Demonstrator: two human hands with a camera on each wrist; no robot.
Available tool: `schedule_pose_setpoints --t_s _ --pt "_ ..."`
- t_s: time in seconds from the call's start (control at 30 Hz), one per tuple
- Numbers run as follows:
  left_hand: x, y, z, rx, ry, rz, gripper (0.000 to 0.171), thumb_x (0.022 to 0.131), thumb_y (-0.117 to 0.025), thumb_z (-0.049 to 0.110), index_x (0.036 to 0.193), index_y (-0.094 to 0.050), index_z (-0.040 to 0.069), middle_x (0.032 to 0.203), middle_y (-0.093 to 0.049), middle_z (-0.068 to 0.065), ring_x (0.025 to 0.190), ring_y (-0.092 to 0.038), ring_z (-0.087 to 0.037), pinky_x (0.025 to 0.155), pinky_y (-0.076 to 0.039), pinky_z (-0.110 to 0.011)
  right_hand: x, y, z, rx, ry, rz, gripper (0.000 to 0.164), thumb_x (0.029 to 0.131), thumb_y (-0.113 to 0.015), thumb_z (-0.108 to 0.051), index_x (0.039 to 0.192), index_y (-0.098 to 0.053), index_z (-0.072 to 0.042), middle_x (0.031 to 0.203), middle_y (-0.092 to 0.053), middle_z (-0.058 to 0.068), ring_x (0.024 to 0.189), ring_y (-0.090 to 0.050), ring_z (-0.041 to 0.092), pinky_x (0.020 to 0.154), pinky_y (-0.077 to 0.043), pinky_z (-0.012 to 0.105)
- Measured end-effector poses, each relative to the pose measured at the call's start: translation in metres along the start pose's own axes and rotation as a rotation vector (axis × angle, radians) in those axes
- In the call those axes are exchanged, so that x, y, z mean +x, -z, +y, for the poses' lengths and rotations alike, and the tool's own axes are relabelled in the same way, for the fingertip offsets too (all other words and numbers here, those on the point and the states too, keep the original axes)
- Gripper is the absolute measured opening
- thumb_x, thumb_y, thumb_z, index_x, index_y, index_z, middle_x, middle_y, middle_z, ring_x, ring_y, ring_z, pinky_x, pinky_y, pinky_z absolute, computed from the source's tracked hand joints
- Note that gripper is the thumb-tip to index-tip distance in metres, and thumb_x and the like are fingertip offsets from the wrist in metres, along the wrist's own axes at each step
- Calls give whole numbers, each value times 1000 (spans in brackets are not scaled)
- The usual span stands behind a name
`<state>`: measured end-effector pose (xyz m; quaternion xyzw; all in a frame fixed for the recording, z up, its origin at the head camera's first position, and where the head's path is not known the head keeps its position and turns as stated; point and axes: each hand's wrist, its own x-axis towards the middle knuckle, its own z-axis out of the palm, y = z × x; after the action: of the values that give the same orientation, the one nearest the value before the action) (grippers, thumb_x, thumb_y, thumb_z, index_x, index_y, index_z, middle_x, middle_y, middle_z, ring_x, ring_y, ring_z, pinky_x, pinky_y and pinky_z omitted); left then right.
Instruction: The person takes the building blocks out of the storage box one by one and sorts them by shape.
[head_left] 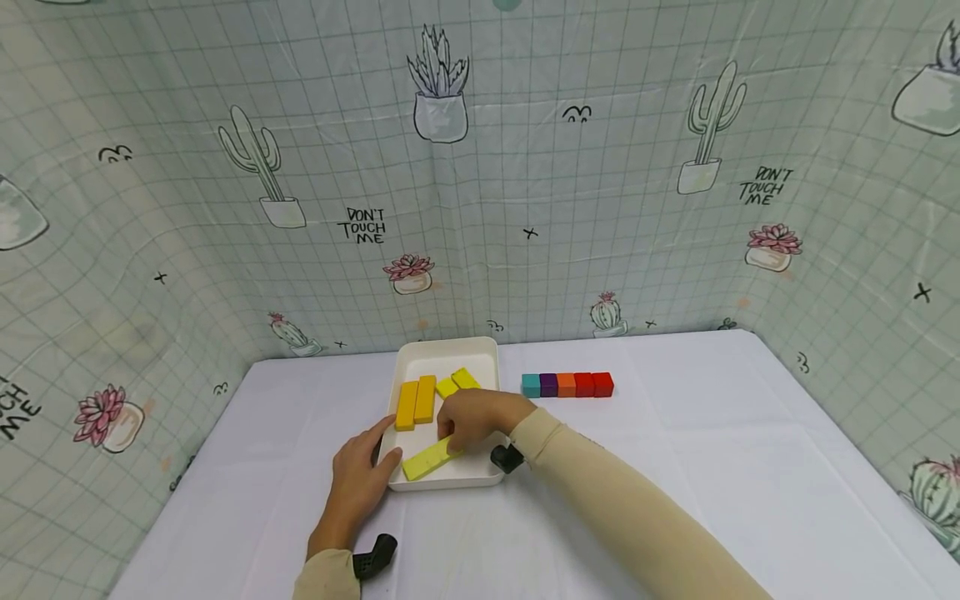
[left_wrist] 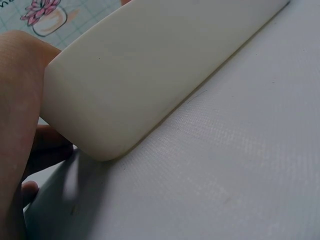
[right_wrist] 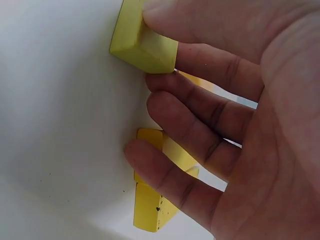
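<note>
Head view: right fingers (head_left: pixel 454 440) tight on yellow-green block (head_left: pixel 424 463), left fingers (head_left: pixel 381 428) round tray (head_left: pixel 446 484) edge.

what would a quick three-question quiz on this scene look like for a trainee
1. Multiple choice: what does the right hand pinch?
a) a purple cube
b) a lime-yellow rectangular block
c) an orange cube

2. True or false: the left hand touches the white tray.

3. Fill in the gap: outside the tray, the row runs from left to right: teal cube, ____ cube, orange cube, then two red cubes.

Key: 1. b; 2. true; 3. purple (the purple cube sits second from the left).
</note>
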<state>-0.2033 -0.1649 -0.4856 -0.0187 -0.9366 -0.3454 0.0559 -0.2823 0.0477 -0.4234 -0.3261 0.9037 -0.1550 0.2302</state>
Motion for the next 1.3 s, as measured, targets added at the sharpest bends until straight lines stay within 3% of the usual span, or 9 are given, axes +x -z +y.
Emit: schedule_pose_setpoints --t_s 0.4,0.8,1.07,1.3 --pt "-2 1 -1 5 -35 14 56 94 -62 21 148 -50 14 143 -55 -18 132 -46 -39 113 -24 -62 -1 1 1 49 22 38 14 86 -77 -13 85 -67 -22 80 -62 -6 81 -56 12 74 -49 24" --pt "-1 1 0 14 -23 9 56 94 -62 21 149 -50 16 145 -53 -17 134 -45 -39 114 -22 -63 -6 2 5 116 48 35 14 85 -78 -14 84 -66 -21 81 -62 -5 78 -55 12 71 -48 24" --pt "-1 1 1 4 -17 1 56 94 -61 22 149 -49 15 146 -53 -18 134 -44 -39 114 -20 -63 -16 6 10 150 69 124 13 83 -77 -12 86 -67 -18 79 -63 -6 75 -55 12 69 -48 24" --pt "-1 0 -1 -6 -30 9 56 94 -62 20 149 -50 15 146 -53 -17 134 -45 -38 115 -21 -60 -26 9 21 296 76 245 10 85 -78 -14 90 -70 -17 84 -65 -5 81 -57 15 75 -51 26"
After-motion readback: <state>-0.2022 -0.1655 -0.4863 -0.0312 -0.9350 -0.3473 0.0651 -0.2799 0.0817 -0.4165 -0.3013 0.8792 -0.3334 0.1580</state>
